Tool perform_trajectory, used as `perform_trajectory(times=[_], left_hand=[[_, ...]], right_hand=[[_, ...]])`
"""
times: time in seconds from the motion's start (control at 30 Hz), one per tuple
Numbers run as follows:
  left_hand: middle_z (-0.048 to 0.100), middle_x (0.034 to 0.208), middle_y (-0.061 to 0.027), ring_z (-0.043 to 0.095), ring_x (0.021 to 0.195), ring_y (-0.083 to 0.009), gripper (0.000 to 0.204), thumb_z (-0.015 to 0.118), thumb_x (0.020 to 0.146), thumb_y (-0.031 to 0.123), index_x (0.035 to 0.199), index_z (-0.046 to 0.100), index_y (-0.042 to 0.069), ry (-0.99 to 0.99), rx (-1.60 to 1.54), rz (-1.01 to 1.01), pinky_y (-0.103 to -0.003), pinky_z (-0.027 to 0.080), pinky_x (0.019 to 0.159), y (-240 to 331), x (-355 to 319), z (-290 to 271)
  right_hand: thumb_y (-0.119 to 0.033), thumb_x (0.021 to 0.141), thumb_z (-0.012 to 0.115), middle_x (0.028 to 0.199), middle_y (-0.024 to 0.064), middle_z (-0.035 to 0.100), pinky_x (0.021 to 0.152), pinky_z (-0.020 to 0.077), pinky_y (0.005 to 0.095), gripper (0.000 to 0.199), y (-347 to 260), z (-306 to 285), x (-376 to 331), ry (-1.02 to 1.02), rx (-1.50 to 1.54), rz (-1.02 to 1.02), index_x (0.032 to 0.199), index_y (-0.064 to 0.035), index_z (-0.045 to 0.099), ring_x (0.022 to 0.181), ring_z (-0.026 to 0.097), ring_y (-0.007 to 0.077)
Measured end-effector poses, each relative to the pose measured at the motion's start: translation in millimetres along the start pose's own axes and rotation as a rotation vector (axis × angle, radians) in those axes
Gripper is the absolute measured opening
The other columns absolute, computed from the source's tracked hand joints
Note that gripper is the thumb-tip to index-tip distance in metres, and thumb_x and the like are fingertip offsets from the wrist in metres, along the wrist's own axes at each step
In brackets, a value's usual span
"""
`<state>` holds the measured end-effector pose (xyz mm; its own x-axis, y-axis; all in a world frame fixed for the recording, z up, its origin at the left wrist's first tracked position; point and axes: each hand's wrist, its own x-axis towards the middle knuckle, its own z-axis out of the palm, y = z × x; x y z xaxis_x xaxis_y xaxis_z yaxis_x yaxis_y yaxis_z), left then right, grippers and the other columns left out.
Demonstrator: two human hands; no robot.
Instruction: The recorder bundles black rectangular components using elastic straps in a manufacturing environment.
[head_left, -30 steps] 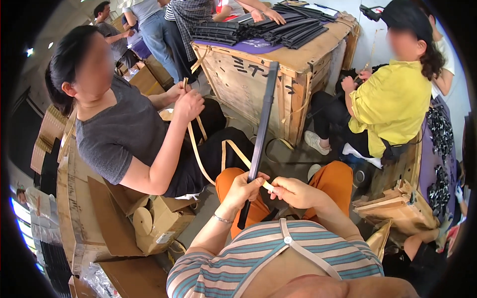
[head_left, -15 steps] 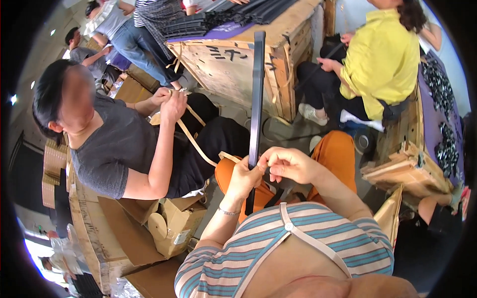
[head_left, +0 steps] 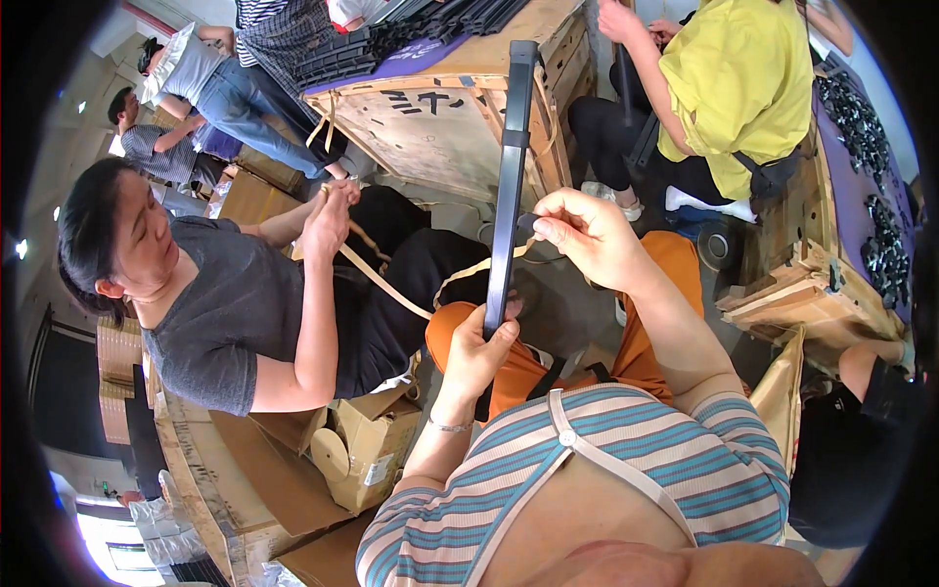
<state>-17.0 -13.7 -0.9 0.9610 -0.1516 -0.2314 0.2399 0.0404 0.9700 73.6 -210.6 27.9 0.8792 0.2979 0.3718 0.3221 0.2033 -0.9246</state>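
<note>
"Head view: where is the black bar (head_left: 506, 196) held?"

"Near its lower part, by the left hand (head_left: 476, 357), just below centre at six o'clock. The fingers are wrapped around it, and its far end is pointed almost to twelve."

"What has just been changed?"

"The right hand (head_left: 592, 235), seen close beside the left half a second ago, has been raised to two o'clock. A small dark piece (head_left: 529, 223) is pinched in its fingers, near the bar's right edge; whether the bar is touched cannot be told."

"And what is meant by that for the work?"

"The bar seems to be steadied by the left hand alone, the right being given over to the small piece."

"The pale tape (head_left: 386, 283)?"

"It is strung towards the bar from a co-worker (head_left: 230, 303) at nine o'clock. More bars (head_left: 411, 41) are piled on the wooden crate (head_left: 460, 127) near twelve."
</note>
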Motion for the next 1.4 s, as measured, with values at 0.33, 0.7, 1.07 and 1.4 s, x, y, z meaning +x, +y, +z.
perform_trajectory(times=[0.33, 0.7, 1.07, 1.4], left_hand=[[0.051, 0.07, 0.0041, 0.037, 0.05, 0.0002, 0.015, 0.056, 0.087, 0.011, 0.098, 0.052, 0.001, -0.025, -0.052, -0.007, -0.015, 0.028, 0.044, 4, -2, -1], [0.043, 0.061, 0.0063, 0.036, 0.048, -0.0002, 0.014, 0.057, 0.087, 0.012, 0.095, 0.052, 0.002, -0.004, -0.047, -0.011, -0.016, 0.027, 0.043, 3, -2, -2], [0.044, 0.065, 0.0074, 0.037, 0.052, -0.0005, 0.029, 0.056, 0.087, 0.011, 0.115, 0.052, 0.002, 0.038, 0.098, 0.019, -0.016, 0.029, 0.046, -4, -2, 0], [0.043, 0.058, 0.0061, 0.04, 0.049, -0.0022, 0.03, 0.053, 0.088, 0.01, 0.117, 0.05, 0.001, -0.098, -0.065, -0.063, -0.016, 0.03, 0.045, -8, -1, -7]], right_hand=[[-0.008, 0.085, 0.06, 0.068, -0.0043, 0.049, 0.054, 0.0345, 0.0172, 0.01, -1, 7, 7, -0.021, -0.064, -0.009, 0.083, 0.0, 0.054, 0.061, 0.041, 0.001], [-0.01, 0.083, 0.062, 0.066, -0.003, 0.051, 0.053, 0.0369, 0.019, 0.011, 4, 14, 7, -0.012, -0.058, -0.006, 0.083, 0.0, 0.057, 0.061, 0.043, 0.002], [-0.009, 0.083, 0.062, 0.068, -0.0023, 0.054, 0.056, 0.0385, 0.0176, 0.011, 5, 19, 10, -0.014, -0.082, 0.069, 0.081, 0.0007, 0.056, 0.063, 0.047, 0.0011], [-0.001, 0.08, 0.059, 0.07, -0.0001, 0.057, 0.059, 0.0425, 0.0206, 0.005, 16, 25, 14, -0.025, -0.071, -0.002, 0.078, 0.0018, 0.056, 0.064, 0.051, 0.0038]])
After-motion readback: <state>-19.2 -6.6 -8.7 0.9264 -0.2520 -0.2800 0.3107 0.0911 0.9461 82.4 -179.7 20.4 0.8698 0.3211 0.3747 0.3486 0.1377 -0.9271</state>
